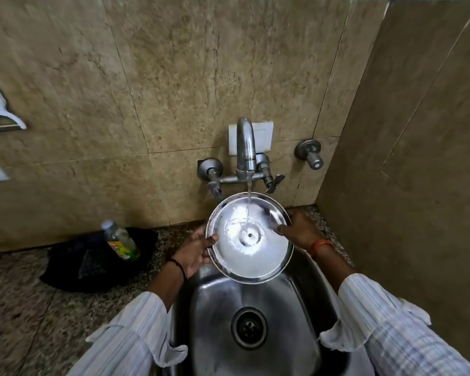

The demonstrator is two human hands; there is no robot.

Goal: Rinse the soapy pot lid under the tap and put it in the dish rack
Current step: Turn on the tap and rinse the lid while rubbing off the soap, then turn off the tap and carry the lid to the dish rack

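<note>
The bottle's (121, 241) label was unreadable, while the left hand (194, 252) and right hand (300, 229) gripped opposite rims of the pot lid (251, 256) under the tap's (246, 147) stream.

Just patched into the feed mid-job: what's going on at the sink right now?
A person is rinsing a steel lid over the sink. The left hand grips its left rim and the right hand grips its right rim. The tap is running, and the stream lands near the lid's centre, where water splashes outward. No dish rack is in view, so racking is not yet done. A soap bottle stands on the counter to the left.
</note>
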